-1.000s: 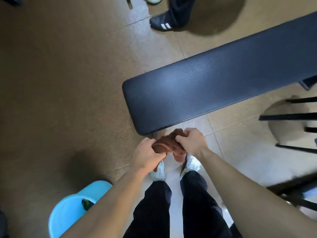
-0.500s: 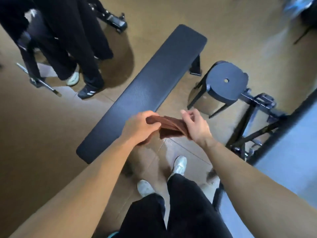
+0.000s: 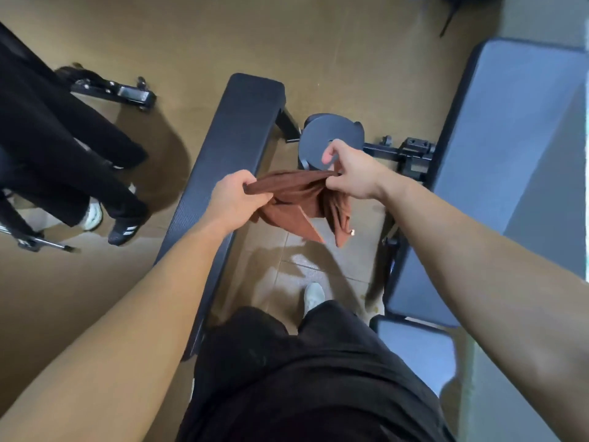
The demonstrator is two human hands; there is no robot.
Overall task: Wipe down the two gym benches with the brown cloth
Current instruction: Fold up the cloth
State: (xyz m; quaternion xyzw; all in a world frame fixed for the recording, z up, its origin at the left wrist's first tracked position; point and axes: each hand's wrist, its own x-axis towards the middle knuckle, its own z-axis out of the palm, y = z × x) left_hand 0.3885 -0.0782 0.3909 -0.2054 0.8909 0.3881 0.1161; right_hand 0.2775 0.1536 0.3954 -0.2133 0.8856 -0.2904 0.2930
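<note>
Stretching the brown cloth [image 3: 294, 194] at mid-frame, I pinch it with my left hand [image 3: 234, 199] and right hand [image 3: 352, 175], probably to open it for wiping the dark bench [image 3: 236, 129] running up-centre and the blue-grey bench [image 3: 506, 129] at right.

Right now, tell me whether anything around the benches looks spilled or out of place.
A shiny, wet-looking patch lies on the floor tiles between the black flat bench and the blue-grey bench, just ahead of the white shoe; it may be water or only glare. Nothing else stands out.
</note>
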